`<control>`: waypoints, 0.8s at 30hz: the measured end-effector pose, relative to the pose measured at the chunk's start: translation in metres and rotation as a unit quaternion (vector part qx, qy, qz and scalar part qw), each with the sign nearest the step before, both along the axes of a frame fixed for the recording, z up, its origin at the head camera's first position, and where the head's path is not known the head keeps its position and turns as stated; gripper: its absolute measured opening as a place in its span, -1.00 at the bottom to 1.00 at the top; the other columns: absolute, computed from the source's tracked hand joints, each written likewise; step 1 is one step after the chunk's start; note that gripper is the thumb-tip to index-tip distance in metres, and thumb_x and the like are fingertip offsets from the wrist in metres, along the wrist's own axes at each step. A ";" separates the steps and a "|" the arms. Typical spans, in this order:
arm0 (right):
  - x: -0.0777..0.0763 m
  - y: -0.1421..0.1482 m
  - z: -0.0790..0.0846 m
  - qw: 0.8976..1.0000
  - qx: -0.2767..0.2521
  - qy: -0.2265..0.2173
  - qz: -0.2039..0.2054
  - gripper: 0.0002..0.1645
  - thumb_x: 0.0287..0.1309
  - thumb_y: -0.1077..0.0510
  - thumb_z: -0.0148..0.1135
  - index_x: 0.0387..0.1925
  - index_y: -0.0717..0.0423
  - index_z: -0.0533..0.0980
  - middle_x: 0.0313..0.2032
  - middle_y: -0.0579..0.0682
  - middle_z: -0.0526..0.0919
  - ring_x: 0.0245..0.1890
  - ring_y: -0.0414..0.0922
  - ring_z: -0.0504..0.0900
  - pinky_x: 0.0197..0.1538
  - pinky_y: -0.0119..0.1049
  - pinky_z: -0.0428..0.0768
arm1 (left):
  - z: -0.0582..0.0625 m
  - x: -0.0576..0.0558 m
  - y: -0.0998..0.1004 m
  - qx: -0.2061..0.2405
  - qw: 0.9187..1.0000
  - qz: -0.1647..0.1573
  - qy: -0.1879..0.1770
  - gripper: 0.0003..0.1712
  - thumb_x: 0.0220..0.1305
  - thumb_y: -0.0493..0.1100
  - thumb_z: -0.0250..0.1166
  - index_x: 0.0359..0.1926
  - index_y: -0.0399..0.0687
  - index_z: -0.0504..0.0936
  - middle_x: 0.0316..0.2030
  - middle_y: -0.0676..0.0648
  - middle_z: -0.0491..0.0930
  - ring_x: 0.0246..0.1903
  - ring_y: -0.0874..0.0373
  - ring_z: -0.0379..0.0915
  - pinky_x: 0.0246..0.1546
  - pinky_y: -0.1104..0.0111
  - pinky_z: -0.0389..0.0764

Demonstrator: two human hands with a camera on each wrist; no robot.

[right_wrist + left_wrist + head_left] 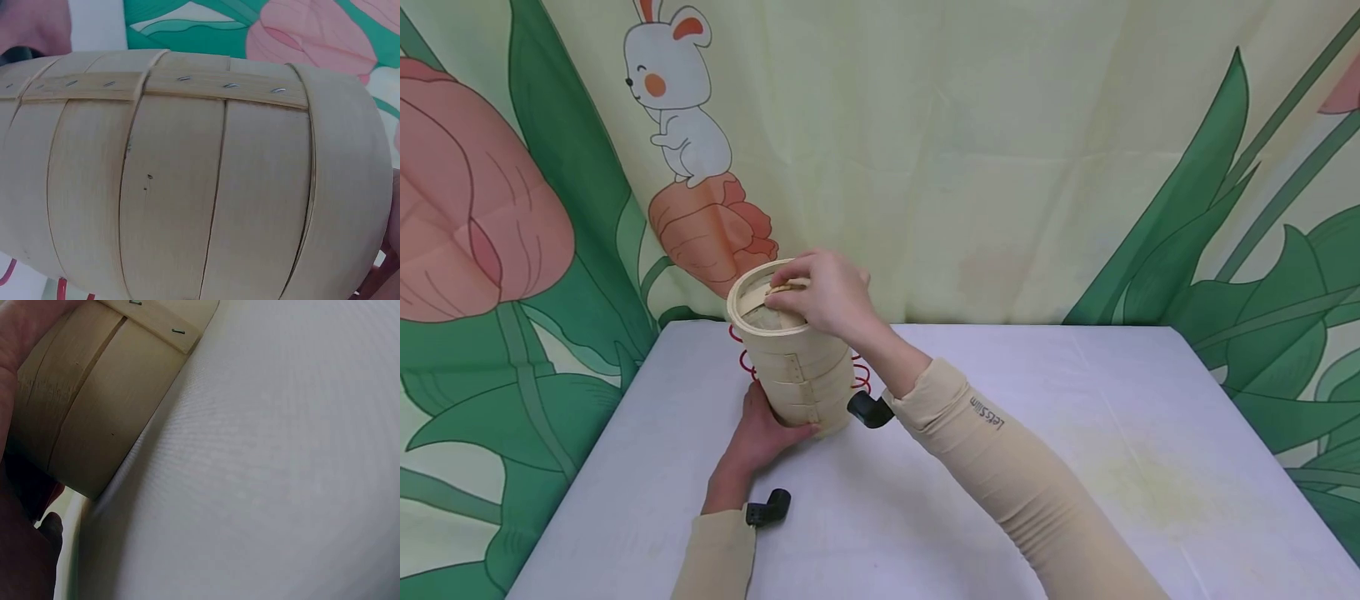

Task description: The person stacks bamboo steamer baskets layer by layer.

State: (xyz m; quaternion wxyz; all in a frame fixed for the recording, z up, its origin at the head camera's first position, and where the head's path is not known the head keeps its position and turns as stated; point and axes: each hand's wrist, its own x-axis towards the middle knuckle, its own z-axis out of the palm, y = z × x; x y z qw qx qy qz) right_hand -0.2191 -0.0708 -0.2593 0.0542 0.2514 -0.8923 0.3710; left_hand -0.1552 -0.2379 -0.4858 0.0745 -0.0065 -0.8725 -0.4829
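A tall stack of round bamboo steamer baskets (pixel 805 379) stands toward the left rear of the table, topped by a woven lid (pixel 751 302). My left hand (pixel 763 437) grips the bottom basket from the left, its thumb lying across the front. The left wrist view shows that thumb and part of the hand around the bamboo wall (pixel 119 406). Up on the lid, my right hand (pixel 829 292) pinches the small handle with thumb and fingers. In the right wrist view the stacked walls (pixel 175 181) fill the picture, with a stapled strip (pixel 231 87) across them.
Red cord loops (pixel 861 375) stick out at both sides of the stack. A white cloth covers the table (pixel 1037 467). Behind it hangs a curtain (pixel 970 167) printed with a rabbit, a carrot, leaves and flowers. Each wrist wears a small black camera (pixel 769 507).
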 end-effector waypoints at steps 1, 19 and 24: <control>0.000 -0.001 -0.001 1.000 0.001 0.003 -0.006 -0.85 0.07 -0.09 0.54 -0.28 -0.27 0.76 -0.06 -0.27 0.68 0.00 -0.29 0.55 0.08 0.00 0.23 | 0.000 0.000 0.000 0.000 1.000 -0.001 0.002 0.36 -0.22 0.01 0.72 0.43 -0.28 0.01 0.25 -0.29 0.22 0.27 -0.16 0.11 0.32 -0.01 0.16; 0.002 -0.005 -0.001 0.999 0.010 0.017 -0.027 -0.81 0.04 -0.13 0.56 -0.30 -0.27 0.75 -0.10 -0.27 0.67 0.04 -0.16 0.51 0.02 -0.03 0.20 | 0.001 0.000 0.000 0.001 1.000 -0.004 0.009 0.34 -0.23 -0.01 0.73 0.41 -0.29 0.03 0.23 -0.30 0.23 0.26 -0.16 0.12 0.30 -0.02 0.18; 0.001 -0.005 -0.001 1.000 0.009 0.017 -0.023 -0.80 0.04 -0.14 0.56 -0.30 -0.26 0.75 -0.10 -0.26 0.67 0.03 -0.17 0.52 0.02 -0.03 0.19 | 0.001 0.000 0.001 -0.003 1.000 -0.001 0.007 0.34 -0.23 -0.02 0.72 0.41 -0.31 0.03 0.22 -0.31 0.23 0.25 -0.17 0.12 0.30 -0.03 0.18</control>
